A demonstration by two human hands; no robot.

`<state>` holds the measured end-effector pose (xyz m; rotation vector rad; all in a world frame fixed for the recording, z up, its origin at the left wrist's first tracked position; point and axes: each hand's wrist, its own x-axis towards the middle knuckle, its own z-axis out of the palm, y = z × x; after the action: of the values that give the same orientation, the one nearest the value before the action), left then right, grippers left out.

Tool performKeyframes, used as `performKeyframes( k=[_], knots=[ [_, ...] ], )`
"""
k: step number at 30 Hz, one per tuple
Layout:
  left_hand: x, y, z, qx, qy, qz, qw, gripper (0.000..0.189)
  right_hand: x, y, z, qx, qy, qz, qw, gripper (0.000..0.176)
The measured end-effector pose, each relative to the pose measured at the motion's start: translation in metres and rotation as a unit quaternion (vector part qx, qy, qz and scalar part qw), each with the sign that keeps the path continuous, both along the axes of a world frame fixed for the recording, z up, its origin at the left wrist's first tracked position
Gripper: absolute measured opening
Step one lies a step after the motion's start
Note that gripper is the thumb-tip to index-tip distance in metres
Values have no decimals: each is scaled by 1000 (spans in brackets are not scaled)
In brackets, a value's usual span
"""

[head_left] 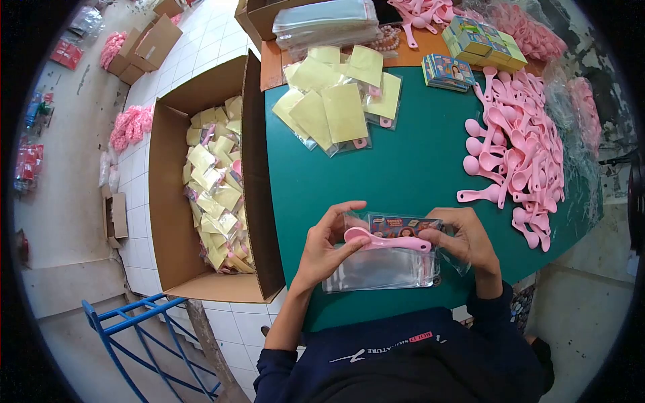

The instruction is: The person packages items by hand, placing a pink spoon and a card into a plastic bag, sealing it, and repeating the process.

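Observation:
Close above the green table, my left hand [322, 248] pinches a pink spoon [400, 244] at its bowl, the thumb over its edge. The spoon lies level across the front of a printed card [403, 224], with its handle pointing right. Clear plastic film shows around the card and along its sides. On the other side, my right hand [472, 243] grips the right end of the card and film, its thumb just above the spoon handle. Beneath both hands sits a stack of clear plastic bags [379, 272]. Fingers behind the card are hidden.
Loose pink spoons [517, 134] are heaped at the right. Filled bags with pale yellow cards [336, 101] lie at the back left, near stacked card packs [449, 72]. A large cardboard box [201, 287] of filled bags stands left, above a blue metal frame [144, 319].

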<state>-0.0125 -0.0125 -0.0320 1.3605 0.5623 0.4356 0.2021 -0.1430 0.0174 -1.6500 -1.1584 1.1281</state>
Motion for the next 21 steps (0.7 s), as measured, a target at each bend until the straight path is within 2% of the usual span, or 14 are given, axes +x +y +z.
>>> performKeyframes(
  k=[2,5,8,11,14,21],
  knots=[
    [0,0,-2,9,5,-4,1000,51,-1,0,4,-48,31,-14,998,22],
    [1,0,-1,5,15,0,1000,51,-2,-1,-9,-34,78,-32,996,21],
    [3,-1,5,-27,24,-2,999,53,0,3,-12,-61,16,-46,997,18],
    [3,-1,6,-51,32,-4,998,52,0,3,-19,-61,29,-38,997,17],
    [4,1,2,-58,32,14,998,49,-3,2,-17,-38,150,-57,986,18],
    [2,0,-2,-42,16,30,999,47,0,1,-16,-25,114,-54,992,19]
  ],
)
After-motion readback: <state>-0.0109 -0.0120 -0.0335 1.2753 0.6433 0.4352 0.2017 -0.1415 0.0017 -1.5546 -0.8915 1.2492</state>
